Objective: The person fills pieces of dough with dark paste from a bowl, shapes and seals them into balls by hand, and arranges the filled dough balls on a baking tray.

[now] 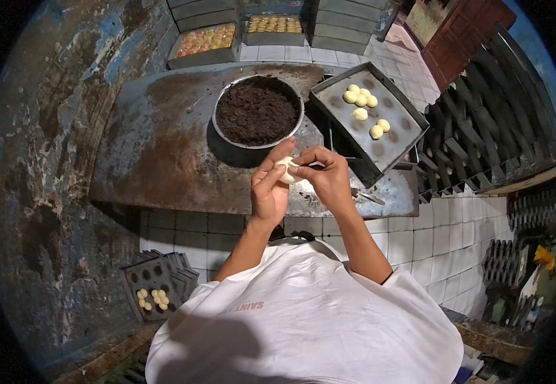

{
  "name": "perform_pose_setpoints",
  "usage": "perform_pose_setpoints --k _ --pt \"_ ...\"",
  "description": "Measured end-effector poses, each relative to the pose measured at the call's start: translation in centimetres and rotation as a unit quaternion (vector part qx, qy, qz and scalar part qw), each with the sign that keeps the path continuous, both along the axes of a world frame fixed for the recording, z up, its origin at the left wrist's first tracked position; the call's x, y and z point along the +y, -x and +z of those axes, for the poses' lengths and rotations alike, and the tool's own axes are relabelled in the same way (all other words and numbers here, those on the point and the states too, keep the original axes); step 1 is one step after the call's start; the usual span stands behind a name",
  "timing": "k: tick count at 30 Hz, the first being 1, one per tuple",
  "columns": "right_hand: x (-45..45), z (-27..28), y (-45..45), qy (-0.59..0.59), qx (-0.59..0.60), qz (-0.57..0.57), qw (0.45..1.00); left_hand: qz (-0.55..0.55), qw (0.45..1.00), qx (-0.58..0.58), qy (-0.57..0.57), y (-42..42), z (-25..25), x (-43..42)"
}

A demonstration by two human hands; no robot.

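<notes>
A pale piece of dough (285,170) rests in my left hand (269,195), whose fingers and thumb curl round it. From the other side, my right hand (330,182) pinches the dough's edge between thumb and fingertips. Both hands are above the near part of the worn table (156,153). Just beyond them stands a round metal bowl (214,121) of dark brown crumbly filling (255,110). To the right, a metal tray (406,144) carries several pale dough balls (359,96). Whether filling sits inside the held dough is hidden by my fingers.
A knife-like tool (371,197) lies near the table's front right edge. Stacked dark trays (483,121) fill the right side. Trays of baked goods (204,40) stand at the back. More dough balls sit on a low tray (138,276) at lower left, beside a peeling wall (41,179).
</notes>
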State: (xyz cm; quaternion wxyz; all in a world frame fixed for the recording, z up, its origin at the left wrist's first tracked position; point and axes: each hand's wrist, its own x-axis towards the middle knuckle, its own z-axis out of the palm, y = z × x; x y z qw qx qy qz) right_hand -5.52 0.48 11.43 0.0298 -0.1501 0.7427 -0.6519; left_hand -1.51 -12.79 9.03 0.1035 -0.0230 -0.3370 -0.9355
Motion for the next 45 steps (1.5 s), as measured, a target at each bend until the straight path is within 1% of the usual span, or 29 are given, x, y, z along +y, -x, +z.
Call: perform_pose_setpoints --k 1,3,4,7,9,11,13,15,16,17,18,19,22,23,25,26,31,33,35,36,37,38,39,40,41,42,43,44,45 --pt "-0.1 0.2 -0.2 -0.001 0.000 0.000 1.000 0.000 1.000 0.000 -0.001 0.0 -0.3 0.0" --pt "-0.1 0.3 -0.6 -0.041 0.042 -0.049 0.997 -0.014 0.994 -0.107 0.006 0.1 -1.8 -0.3" --pt "0.0 0.1 -0.6 -0.041 0.042 -0.048 0.997 -0.024 0.987 -0.160 -0.008 0.0 -2.6 -0.5" --pt "0.6 -1.3 -0.7 -0.059 0.089 0.018 0.994 0.002 0.985 -0.170 0.005 -0.1 -3.6 0.0" --pt "1.6 -1.7 -0.4 -0.155 0.108 0.005 0.982 0.000 0.985 -0.174 0.006 0.2 -3.6 1.0" --pt "2.1 -1.3 -0.3 -0.166 0.101 -0.014 0.981 0.002 0.991 -0.133 0.025 0.5 -3.4 2.1" --pt "3.1 -1.5 0.9 -0.174 0.150 -0.077 0.970 0.008 0.991 -0.127 0.039 1.0 -3.8 3.4" --pt "4.8 -2.5 1.8 -0.154 0.135 -0.082 0.975 0.007 0.991 -0.118 0.058 1.8 -4.0 4.9" --pt "5.5 -2.8 2.1 -0.074 0.018 -0.050 0.996 0.029 0.989 -0.100 0.105 2.1 -4.0 5.9" --pt "6.2 -3.0 2.3 0.009 -0.099 -0.018 0.995 0.051 0.984 -0.081 0.152 2.3 -4.0 6.8" --pt "7.0 -3.3 2.3 0.008 -0.107 -0.024 0.994 0.062 0.978 -0.080 0.182 2.6 -4.0 7.7" --pt "7.7 -3.5 2.2 0.010 -0.110 -0.032 0.993 0.054 0.978 -0.082 0.183 2.9 -4.3 8.7" --pt "8.9 -4.2 1.5 -0.045 -0.059 -0.134 0.988 0.106 0.960 -0.153 0.209 4.2 -5.5 12.1" --pt "9.6 -4.2 1.4 -0.047 -0.063 -0.137 0.987 0.102 0.960 -0.157 0.209 4.8 -5.8 12.9" --pt "11.3 -3.4 1.7 -0.042 -0.006 -0.096 0.995 0.091 0.958 -0.213 0.169 6.2 -6.4 14.1" --pt "12.2 -3.4 1.9 -0.002 -0.065 -0.077 0.995 0.094 0.955 -0.224 0.167 6.9 -6.7 14.8" --pt "19.1 -5.3 5.2 -0.019 -0.095 -0.042 0.994 0.077 0.945 -0.259 0.183 7.9 -5.8 20.9" --pt "21.1 -5.3 6.4 -0.121 -0.063 -0.100 0.986 0.099 0.926 -0.245 0.270 8.3 -5.2 23.4" --pt "23.5 -7.6 7.6 -0.114 -0.072 -0.079 0.988 0.102 0.921 -0.243 0.288 8.9 -5.4 25.4" --pt "24.4 -8.7 8.0 -0.011 -0.150 -0.020 0.988 0.086 0.919 -0.192 0.333 9.1 -6.0 26.0" --pt "25.6 -9.8 8.2 0.090 -0.229 0.039 0.968 0.071 0.913 -0.142 0.375 9.2 -6.6 26.6" --pt "27.1 -10.7 8.4 0.135 -0.337 0.114 0.925 0.024 0.912 -0.146 0.384 9.2 -7.2 27.0" --pt "28.5 -11.0 8.5 0.129 -0.343 0.122 0.922 -0.022 0.907 -0.149 0.393 9.2 -7.4 27.4" --pt "29.8 -11.3 8.8 0.110 -0.384 0.172 0.900 -0.066 0.922 -0.233 0.303 8.9 -6.7 28.3" --pt "30.8 -11.4 9.4 0.090 -0.423 0.221 0.874 -0.083 0.924 -0.273 0.254 8.6 -6.7 28.8" --pt "31.7 -11.1 10.6 0.080 -0.435 0.235 0.866 -0.097 0.923 -0.313 0.203 8.3 -6.8 29.2" --pt "32.4 -10.4 12.1 0.024 -0.400 0.242 0.884 -0.040 0.925 -0.253 0.281 8.2 -7.8 29.1" --pt "33.5 -12.2 14.4 -0.060 -0.312 0.247 0.915 0.017 0.914 -0.192 0.358 8.0 -8.9 28.7" --pt "34.0 -13.9 16.4 -0.141 -0.218 0.248 0.933 0.048 0.905 -0.206 0.369 7.8 -8.0 28.0"
